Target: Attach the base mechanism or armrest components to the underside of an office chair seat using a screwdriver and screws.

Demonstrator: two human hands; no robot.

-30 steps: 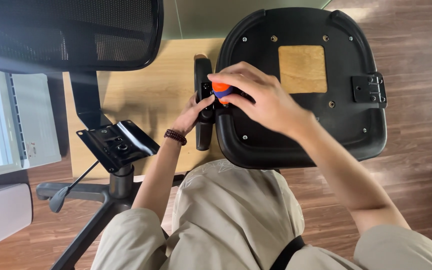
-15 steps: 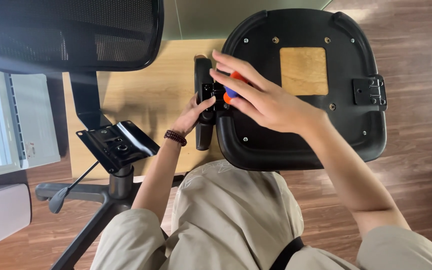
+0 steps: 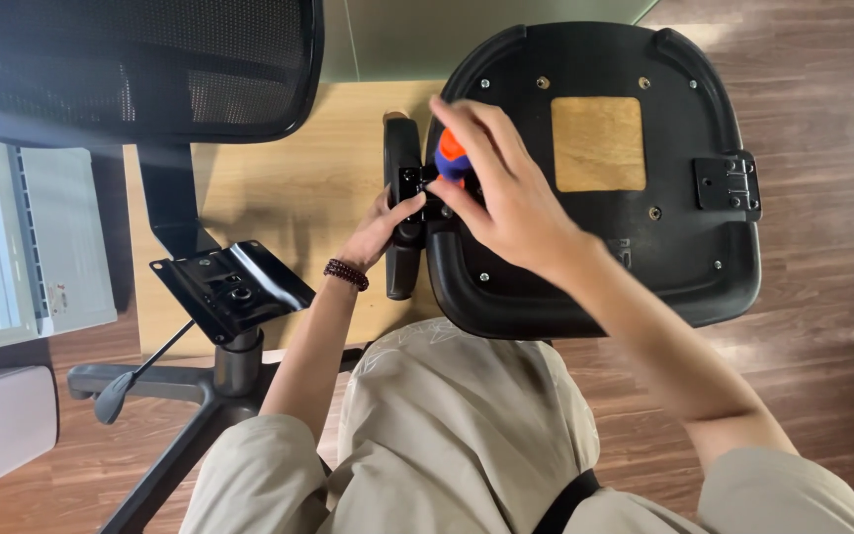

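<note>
An upturned black chair seat (image 3: 644, 257) lies ahead of my knees, underside up, with a tan square in its middle. A black armrest (image 3: 402, 213) stands against its left edge. My left hand (image 3: 380, 229) grips the armrest's bracket, a dark bead bracelet on the wrist. My right hand (image 3: 501, 193) is closed around a screwdriver with an orange and blue handle (image 3: 451, 156), held upright over the bracket where armrest meets seat. The tool's tip is hidden behind my fingers.
A black mesh chair back (image 3: 140, 69) with its metal mounting plate (image 3: 231, 287) stands on a star base (image 3: 140, 381) at the left. A light wooden board (image 3: 289, 198) lies beneath. A white box (image 3: 2, 425) sits at the lower left on the brown plank floor.
My right hand has turned on the screwdriver: the fingers shifted from lying flat over the handle to gripping it upright, showing more of its orange and blue. The left hand has stayed put.
</note>
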